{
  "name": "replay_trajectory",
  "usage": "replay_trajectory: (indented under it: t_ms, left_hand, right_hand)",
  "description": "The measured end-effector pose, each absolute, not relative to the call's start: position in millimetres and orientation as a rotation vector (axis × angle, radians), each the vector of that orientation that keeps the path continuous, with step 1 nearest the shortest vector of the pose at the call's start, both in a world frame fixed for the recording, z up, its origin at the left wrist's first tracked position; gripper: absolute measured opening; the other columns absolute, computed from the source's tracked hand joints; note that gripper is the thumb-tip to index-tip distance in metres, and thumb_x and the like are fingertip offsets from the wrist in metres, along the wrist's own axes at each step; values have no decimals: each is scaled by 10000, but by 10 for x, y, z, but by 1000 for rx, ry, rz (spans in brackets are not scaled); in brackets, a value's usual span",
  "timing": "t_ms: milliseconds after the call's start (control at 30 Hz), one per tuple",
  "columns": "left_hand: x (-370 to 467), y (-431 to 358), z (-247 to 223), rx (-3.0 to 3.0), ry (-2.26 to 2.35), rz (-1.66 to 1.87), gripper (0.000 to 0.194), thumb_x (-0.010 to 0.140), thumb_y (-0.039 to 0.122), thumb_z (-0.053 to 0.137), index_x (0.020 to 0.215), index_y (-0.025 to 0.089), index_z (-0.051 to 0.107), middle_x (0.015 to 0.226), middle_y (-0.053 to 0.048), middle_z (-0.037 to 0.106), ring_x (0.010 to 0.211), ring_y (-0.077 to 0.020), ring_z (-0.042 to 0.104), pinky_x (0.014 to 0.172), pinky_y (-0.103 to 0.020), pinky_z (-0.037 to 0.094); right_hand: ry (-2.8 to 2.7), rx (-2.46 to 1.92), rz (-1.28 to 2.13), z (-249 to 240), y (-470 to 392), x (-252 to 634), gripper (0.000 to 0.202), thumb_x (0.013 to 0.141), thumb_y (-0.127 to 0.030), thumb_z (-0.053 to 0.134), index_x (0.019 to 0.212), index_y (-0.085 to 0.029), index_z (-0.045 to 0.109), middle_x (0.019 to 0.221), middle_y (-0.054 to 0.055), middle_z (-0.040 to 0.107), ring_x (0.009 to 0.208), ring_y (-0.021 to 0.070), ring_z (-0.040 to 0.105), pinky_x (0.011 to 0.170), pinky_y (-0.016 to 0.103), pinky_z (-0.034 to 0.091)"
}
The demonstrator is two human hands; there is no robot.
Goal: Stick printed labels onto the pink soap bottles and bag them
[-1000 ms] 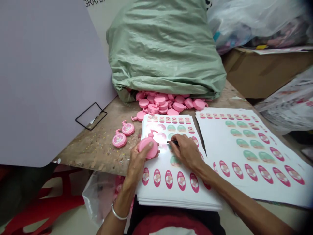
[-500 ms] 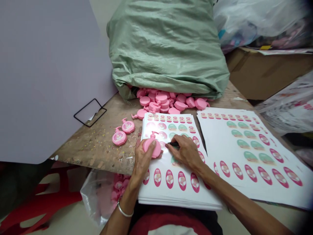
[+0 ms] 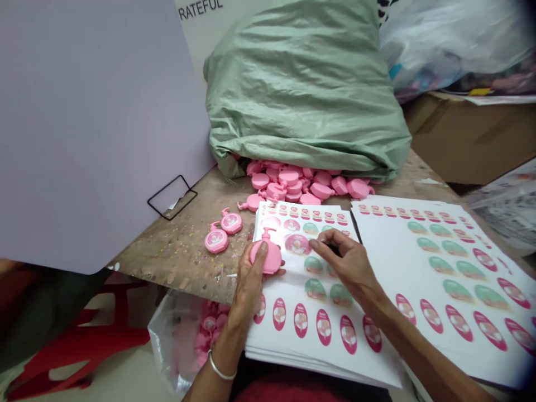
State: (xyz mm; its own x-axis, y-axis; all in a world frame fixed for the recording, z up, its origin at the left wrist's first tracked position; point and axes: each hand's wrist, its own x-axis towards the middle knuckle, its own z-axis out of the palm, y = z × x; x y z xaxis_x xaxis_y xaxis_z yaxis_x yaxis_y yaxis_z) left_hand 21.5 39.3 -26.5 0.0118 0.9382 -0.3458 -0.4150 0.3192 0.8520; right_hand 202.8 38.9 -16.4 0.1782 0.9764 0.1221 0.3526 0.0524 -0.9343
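My left hand is closed round a small pink toy pump bottle, its nozzle pointing up and its visible face plain. Between the thumb and finger of my right hand is the edge of a round pink sticker, raised off the sheet. A black tool, mostly hidden, lies tucked inside the same hand. Both hands are over a stack of printed sticker sheets with pink ovals and green domes. To the left on the table lie two labelled pink pump bottles.
Many plain pink bottles spill from a green sack at the back. Another sticker-sheet stack lies right. A black wire frame stands left beside a pale panel. Below the edge hangs a clear bag of pink pieces.
My right hand has drawn back from the sheet, lifting the pink sticker by its edge. The black tool has shifted back into the hand. My left hand still holds the bottle; the view has shifted.
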Motion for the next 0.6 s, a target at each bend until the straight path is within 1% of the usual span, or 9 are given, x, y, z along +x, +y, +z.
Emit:
replay_trajectory:
  t_ms: [67,133,200,267,367,467,600]
  left_hand:
    - [236,368,-192,577,1056,1166,538,812,562,629,1151,149,567,998,-107,677,784,-203,702,584,-266,589]
    - [262,335,-122,537,1030,1176,553,846,585,569,1223,181,550,1127,-123,663,869,-221,700,599,-278,599]
    - [287,301,-75,511,1015,1172,565,858,590,550,1271,205,536,1219,-123,640,918,-230,695,620,-292,609]
    - [306,272,-59,504,1003,1165,573,865,592,539,1273,190,546,1221,-128,646,923,-235,696,643,-306,615]
    - [324,244,-76,514,984,1152,583,885,601,497,1246,150,575,1162,-137,676,908,-241,702,669,-330,621]
    - [342,232,-84,523,983,1151,569,895,594,484,1229,147,594,1125,-128,694,923,-247,701,692,-346,625]
    - [366,233,-42,510,979,1185,552,900,582,486,1192,134,622,1146,-126,692,983,-254,685,739,-349,624]
  right_hand:
    - [-1346,-1445,860,-72,379,2005,304,791,-484,680,760,-186,624,672,-9,570,587,115,494,525,252,418]
    - [-1387,-1414,884,-4,344,1948,281,798,-467,679,847,-191,705,751,17,656,637,137,557,570,269,467]
    - [-1413,-1402,897,36,298,1880,280,800,-448,683,925,-206,747,846,36,719,698,163,617,627,291,511]
    - [-1419,-1400,914,55,257,1825,279,799,-435,686,951,-214,762,897,42,746,739,182,654,657,301,535]
    - [-1426,-1396,920,63,223,1786,268,796,-421,693,942,-210,771,896,40,757,752,191,677,659,298,549]
    - [-1414,-1384,895,58,218,1777,253,794,-418,699,919,-211,772,871,31,757,751,184,680,664,287,555]
    - [-1393,-1372,884,42,221,1773,246,794,-412,708,927,-214,769,868,24,752,737,165,670,651,266,549]
